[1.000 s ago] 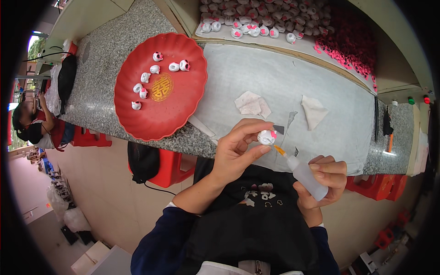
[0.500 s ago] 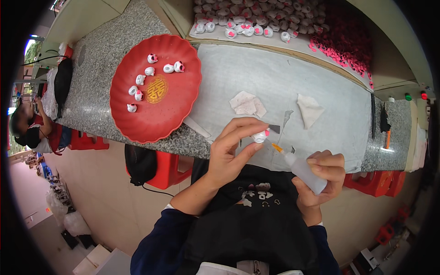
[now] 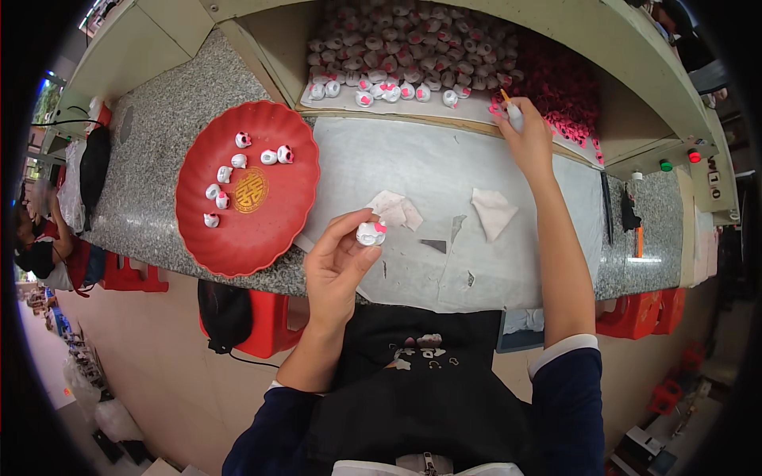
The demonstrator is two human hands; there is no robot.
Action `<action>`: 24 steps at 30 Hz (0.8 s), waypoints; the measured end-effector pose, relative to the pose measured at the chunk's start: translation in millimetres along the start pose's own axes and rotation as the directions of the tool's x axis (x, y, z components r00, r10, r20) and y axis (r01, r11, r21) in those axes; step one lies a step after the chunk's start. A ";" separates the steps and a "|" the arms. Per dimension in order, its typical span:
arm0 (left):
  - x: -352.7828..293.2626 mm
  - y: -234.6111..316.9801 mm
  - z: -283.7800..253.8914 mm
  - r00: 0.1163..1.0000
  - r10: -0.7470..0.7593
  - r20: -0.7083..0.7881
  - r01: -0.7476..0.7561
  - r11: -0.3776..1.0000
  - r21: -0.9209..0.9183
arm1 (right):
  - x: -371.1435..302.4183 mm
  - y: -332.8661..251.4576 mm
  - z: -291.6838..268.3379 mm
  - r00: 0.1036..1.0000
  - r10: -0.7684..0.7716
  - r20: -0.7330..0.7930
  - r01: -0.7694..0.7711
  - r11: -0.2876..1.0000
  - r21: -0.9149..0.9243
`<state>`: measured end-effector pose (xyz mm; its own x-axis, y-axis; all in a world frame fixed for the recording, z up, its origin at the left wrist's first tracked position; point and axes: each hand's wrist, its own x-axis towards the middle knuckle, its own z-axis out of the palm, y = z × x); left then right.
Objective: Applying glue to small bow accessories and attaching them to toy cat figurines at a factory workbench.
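Left hand (image 3: 337, 258): 1, at the middle of the frame, thumb and fingers clamped on 1 white bead (image 3: 370, 233) with a pink patch.
Right hand (image 3: 530, 136): 1, upper right of centre, closed around 1 bottle (image 3: 515, 119) with an orange tip; its fingers are at the edge of the pink pieces (image 3: 556, 91), and I cannot tell whether they pinch any.
Red plate (image 3: 278, 226): 1, left of centre, with 8 small beads (image 3: 238, 161) on it.
Shelf, top of frame: a pile of white beads (image 3: 405, 55) beside the pink pieces, both too many to count.
Cloths (image 3: 493, 213): 2, near the centre.
Dark blade-like piece (image 3: 434, 245): 1, just below the cloths.
Buttons: 1 green (image 3: 665, 165), 1 red (image 3: 694, 155), far right.
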<state>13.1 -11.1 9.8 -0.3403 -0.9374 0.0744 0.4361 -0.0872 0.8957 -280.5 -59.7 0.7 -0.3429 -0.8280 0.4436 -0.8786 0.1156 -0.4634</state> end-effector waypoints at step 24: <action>-15.4 -1.2 18.7 0.959 -0.190 0.210 0.229 0.957 -0.177 | -140.0 -120.1 -24.6 0.837 0.226 0.498 -0.534 0.139 0.834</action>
<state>2.2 9.7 15.8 -0.5840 -0.8117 -0.0069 0.4874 -0.3574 0.7967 -135.2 55.8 13.1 -0.3195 -0.9405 -0.1156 0.3386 0.0006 -0.9409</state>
